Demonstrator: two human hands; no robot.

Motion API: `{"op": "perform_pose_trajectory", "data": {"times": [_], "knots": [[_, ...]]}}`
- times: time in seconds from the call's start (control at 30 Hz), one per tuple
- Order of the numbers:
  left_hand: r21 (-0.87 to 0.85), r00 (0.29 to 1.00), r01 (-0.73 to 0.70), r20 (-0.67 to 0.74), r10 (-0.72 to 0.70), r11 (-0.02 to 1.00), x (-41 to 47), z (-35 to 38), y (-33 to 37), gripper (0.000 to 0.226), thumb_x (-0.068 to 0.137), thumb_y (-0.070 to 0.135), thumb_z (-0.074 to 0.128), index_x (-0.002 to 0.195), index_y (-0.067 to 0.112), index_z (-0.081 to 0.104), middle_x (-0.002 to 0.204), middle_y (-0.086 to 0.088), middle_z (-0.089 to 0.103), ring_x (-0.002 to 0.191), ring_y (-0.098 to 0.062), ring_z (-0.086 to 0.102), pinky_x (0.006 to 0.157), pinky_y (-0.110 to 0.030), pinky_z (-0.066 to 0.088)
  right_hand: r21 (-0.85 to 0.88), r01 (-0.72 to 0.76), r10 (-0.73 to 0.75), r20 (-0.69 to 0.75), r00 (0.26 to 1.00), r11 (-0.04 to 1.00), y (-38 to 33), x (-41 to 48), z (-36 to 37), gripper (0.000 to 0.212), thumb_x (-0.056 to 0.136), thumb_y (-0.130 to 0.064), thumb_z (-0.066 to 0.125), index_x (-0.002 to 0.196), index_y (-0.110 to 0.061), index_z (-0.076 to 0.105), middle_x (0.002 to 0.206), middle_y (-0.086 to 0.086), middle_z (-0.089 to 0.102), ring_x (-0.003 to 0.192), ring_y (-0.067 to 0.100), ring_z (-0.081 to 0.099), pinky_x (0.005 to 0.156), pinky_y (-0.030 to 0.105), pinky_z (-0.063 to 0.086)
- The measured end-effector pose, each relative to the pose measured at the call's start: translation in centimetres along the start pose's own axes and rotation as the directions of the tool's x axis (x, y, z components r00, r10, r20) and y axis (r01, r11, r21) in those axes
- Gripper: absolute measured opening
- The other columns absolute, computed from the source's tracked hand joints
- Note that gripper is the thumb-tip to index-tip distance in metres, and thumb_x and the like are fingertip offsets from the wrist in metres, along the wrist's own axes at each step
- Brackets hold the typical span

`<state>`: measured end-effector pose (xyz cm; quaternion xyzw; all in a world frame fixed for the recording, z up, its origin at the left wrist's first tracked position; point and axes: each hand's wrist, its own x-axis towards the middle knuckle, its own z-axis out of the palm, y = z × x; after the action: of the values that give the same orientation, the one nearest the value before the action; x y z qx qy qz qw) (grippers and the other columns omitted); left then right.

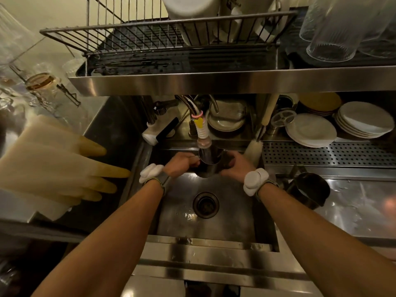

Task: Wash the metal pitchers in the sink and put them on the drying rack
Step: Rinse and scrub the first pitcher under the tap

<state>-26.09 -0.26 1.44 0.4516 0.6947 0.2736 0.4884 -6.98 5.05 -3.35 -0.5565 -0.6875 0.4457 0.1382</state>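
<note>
My left hand (182, 164) and right hand (234, 166) both grip the pitcher (209, 167) under the tap nozzle (203, 136); I'd centre its mouth there and turn it slowly, rinsing every wall.

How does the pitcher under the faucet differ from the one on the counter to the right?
The held pitcher stands upright over the sink, under the faucet, gripped by the left hand and right hand; the counter pitcher lies tipped over beside the sink, untouched. Both are metal pitchers.
</note>
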Motion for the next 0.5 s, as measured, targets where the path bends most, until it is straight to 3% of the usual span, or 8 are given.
{"op": "perform_pose_trajectory", "data": {"times": [0.07, 0.13, 0.27, 0.37, 0.43, 0.5], "knots": [[-0.087, 0.997, 0.033, 0.068, -0.027, 0.996, -0.2, 0.3, -0.1, 0.027, 0.097, 0.011, 0.043, 0.073, 0.014, 0.056, 0.072, -0.002, 0.055, 0.060, -0.003, 0.056, 0.053, -0.012, 0.039, 0.111, 0.073, -0.077, 0.030, 0.997, 0.991, -0.3, 0.1, 0.3, 0.094, 0.057, -0.022, 0.088, 0.136, -0.014, 0.037, 0.106, -0.013, 0.050, 0.105, 0.009, 0.050, 0.080, 0.016, 0.040], [-0.112, 0.992, 0.047, 0.120, -0.034, 0.993, -0.2, 0.3, -0.3, 0.028, 0.098, 0.012, 0.040, 0.074, 0.013, 0.055, 0.075, -0.005, 0.054, 0.072, -0.013, 0.051, 0.062, -0.023, 0.034, 0.176, 0.094, -0.102, 0.037, 0.994, 0.980, -0.5, 0.6, 0.9, 0.110, 0.052, -0.021, 0.090, 0.141, -0.014, 0.027, 0.122, -0.008, 0.050, 0.115, 0.009, 0.045, 0.093, 0.021, 0.037], [-0.179, 0.990, 0.061, 0.138, -0.036, 0.982, 0.1, -0.5, -1.0, 0.029, 0.097, 0.011, 0.039, 0.074, 0.012, 0.056, 0.077, -0.008, 0.054, 0.072, -0.015, 0.049, 0.066, -0.025, 0.035, 0.217, 0.123, -0.123, -0.015, 0.992, 0.968, -1.4, 1.8, 3.0, 0.112, 0.047, -0.025, 0.092, 0.138, -0.016, 0.027, 0.128, -0.005, 0.050, 0.117, 0.012, 0.048, 0.100, 0.027, 0.039], [-0.143, 0.999, 0.044, 0.028, -0.041, 0.989, 0.8, -0.9, -1.4, 0.024, 0.095, 0.014, 0.045, 0.081, 0.007, 0.063, 0.085, -0.015, 0.063, 0.074, -0.018, 0.055, 0.064, -0.022, 0.042, 0.235, 0.084, -0.088, 0.008, 0.996, 0.968, -1.5, 2.6, 4.2, 0.099, 0.044, -0.029, 0.089, 0.129, -0.016, 0.040, 0.120, 0.000, 0.059, 0.110, 0.018, 0.057, 0.098, 0.037, 0.047], [-0.145, 0.992, 0.054, -0.105, -0.070, 0.988, 1.9, -1.1, -1.7, 0.022, 0.091, 0.015, 0.053, 0.095, 0.000, 0.068, 0.104, -0.025, 0.066, 0.090, -0.031, 0.062, 0.075, -0.028, 0.046, 0.241, 0.056, -0.062, 0.017, 0.998, 0.969, -0.7, 2.7, 4.4, 0.094, 0.045, -0.029, 0.089, 0.127, -0.015, 0.045, 0.119, 0.001, 0.061, 0.110, 0.019, 0.058, 0.098, 0.039, 0.047], [0.010, 0.973, 0.083, -0.218, -0.079, 0.996, 2.8, -1.4, -2.2, 0.026, 0.089, 0.023, 0.055, 0.097, 0.003, 0.070, 0.111, -0.020, 0.067, 0.104, -0.034, 0.061, 0.084, -0.033, 0.044, 0.258, 0.027, -0.021, -0.027, 0.999, 0.966, 0.2, 2.6, 4.5, 0.093, 0.046, -0.027, 0.090, 0.126, -0.015, 0.044, 0.124, 0.000, 0.059, 0.113, 0.017, 0.055, 0.099, 0.035, 0.045]]}}
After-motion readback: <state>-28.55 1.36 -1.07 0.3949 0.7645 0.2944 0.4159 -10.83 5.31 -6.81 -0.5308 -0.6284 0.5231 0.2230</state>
